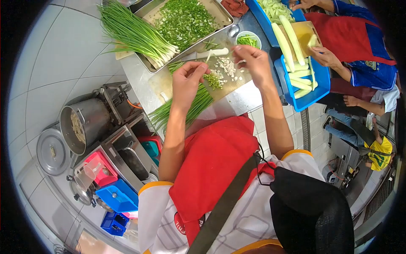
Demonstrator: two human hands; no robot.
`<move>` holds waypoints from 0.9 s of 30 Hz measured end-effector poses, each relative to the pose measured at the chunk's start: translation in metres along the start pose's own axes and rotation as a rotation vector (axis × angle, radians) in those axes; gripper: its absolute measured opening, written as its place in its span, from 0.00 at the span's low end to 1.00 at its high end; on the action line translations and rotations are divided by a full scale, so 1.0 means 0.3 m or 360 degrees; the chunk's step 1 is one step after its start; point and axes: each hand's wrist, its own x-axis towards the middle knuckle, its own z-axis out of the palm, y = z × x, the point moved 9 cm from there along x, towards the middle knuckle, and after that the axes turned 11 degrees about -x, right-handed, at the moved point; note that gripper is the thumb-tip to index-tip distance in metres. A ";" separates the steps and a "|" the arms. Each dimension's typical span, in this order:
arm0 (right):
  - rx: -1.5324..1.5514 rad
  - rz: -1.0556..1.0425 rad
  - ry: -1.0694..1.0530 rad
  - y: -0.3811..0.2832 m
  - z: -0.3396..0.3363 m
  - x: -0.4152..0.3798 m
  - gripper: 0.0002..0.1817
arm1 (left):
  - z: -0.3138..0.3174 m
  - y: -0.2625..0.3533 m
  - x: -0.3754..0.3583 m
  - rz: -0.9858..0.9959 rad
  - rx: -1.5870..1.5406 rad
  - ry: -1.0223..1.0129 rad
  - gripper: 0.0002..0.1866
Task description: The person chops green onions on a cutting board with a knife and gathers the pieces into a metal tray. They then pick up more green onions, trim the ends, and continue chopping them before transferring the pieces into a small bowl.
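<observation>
My left hand (pixel 189 83) is above the cutting board (pixel 160 83), thumb and fingers pinched on a thin pale green onion piece (pixel 208 56). My right hand (pixel 253 61) hovers over the board's right side, its fingers curled together; whatever they hold is too small to make out. Between the hands lie chopped green bits (pixel 215 79) and chopped white pieces (pixel 227 67). A knife with a white handle (pixel 218 52) rests behind them. Long green onions (pixel 190 106) lie under my left wrist.
A metal tray (pixel 226 21) holds chopped greens and a green onion bunch (pixel 131 31). A white bowl (pixel 259 42) and a spoon (pixel 233 30) stand behind my right hand. At right, a co-worker (pixel 347 38) handles peeled vegetables over a blue bin (pixel 313 100). A large pot (pixel 95 122) is at left.
</observation>
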 end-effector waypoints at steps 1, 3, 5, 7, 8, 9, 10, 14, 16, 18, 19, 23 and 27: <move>0.0001 -0.0002 -0.0003 0.027 -0.025 0.035 0.15 | -0.023 -0.004 0.001 0.0003 0.0018 0.0061 0.09; -0.0327 0.0119 0.0451 0.107 -0.168 0.101 0.15 | -0.076 -0.019 0.019 0.0106 0.0261 0.0149 0.10; -0.0794 0.0117 0.0576 0.126 -0.236 0.139 0.15 | -0.112 -0.049 0.053 0.0204 0.0504 0.0237 0.10; -0.1265 0.0100 0.0685 0.119 -0.271 0.143 0.16 | -0.105 -0.016 0.101 0.0555 0.1038 0.0323 0.10; -0.1323 -0.0026 0.0766 0.101 -0.281 0.132 0.13 | -0.100 -0.024 0.131 0.0556 0.1037 0.0334 0.10; -0.1379 -0.0151 0.0852 0.076 -0.286 0.116 0.10 | -0.077 -0.032 0.161 0.0542 0.1215 0.0344 0.10; -0.1378 -0.0150 0.0851 0.075 -0.284 0.111 0.10 | -0.053 -0.042 0.190 0.0526 0.1394 0.0349 0.10; -0.1267 -0.0736 0.0605 -0.033 -0.150 0.075 0.05 | 0.008 -0.061 0.256 0.0546 0.1633 0.0350 0.10; -0.1120 -0.0664 0.0253 -0.043 -0.035 0.094 0.03 | 0.009 -0.062 0.261 0.0546 0.1588 0.0321 0.13; -0.1106 -0.0710 0.0216 -0.005 0.035 0.143 0.03 | -0.035 -0.055 0.225 0.0617 0.1536 0.0331 0.13; -0.1096 -0.0771 0.0177 0.001 0.073 0.156 0.04 | -0.067 -0.038 0.196 0.0700 0.1476 0.0352 0.12; -0.1683 -0.0644 0.0193 0.072 0.160 0.132 0.08 | -0.244 -0.003 0.056 0.0654 0.1500 0.0579 0.10; -0.2067 -0.0526 0.0167 0.166 0.184 0.133 0.08 | -0.421 -0.030 -0.034 0.0440 0.1592 0.0739 0.11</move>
